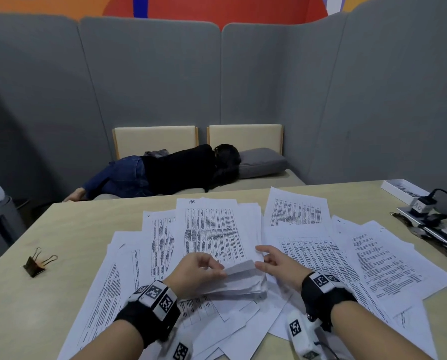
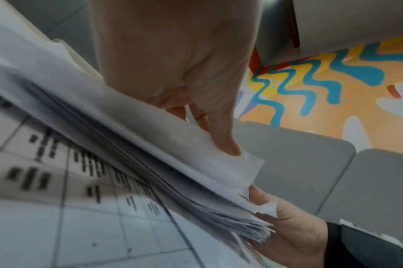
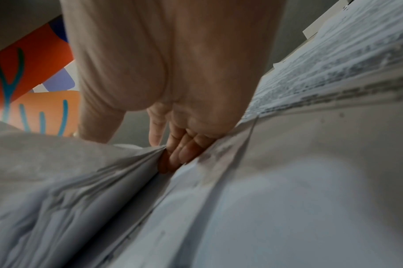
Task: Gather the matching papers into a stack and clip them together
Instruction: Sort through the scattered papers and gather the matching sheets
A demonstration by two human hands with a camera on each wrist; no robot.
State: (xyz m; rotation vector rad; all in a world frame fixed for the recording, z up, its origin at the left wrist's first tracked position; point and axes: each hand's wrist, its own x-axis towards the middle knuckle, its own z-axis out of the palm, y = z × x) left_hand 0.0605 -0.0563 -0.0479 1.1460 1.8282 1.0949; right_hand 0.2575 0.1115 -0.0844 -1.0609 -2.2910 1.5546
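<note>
grey padded partitions [image 1: 149, 74] wall off the booth, bright mural above. a person [image 1: 165, 170] lies on the bench behind the table, head on a grey pillow [image 1: 262, 162]. beige table [image 1: 69, 229] is covered in loose printed sheets [image 1: 381, 258], fanned and overlapping from centre to right edge. one sheet marked "hr" [image 1: 208, 224] sits on top at centre.

right far corner: white box [image 1: 401, 189], charger and cables [image 1: 430, 203].

gathered stack [image 1: 243, 279] is at the near middle of the table, raised a little off the spread sheets, edges uneven, between both hands. left hand [image 1: 197, 268] grips its left end, fingers [image 2: 221, 134] curled over the top sheet. right hand [image 1: 277, 261] is at the right end, fingers [image 3: 182, 150] bent and tucked under the stack's edge, thumb on top.

binder clip [image 1: 36, 262], black with wire handles, lies alone on the left of the table, well apart from the papers.
</note>
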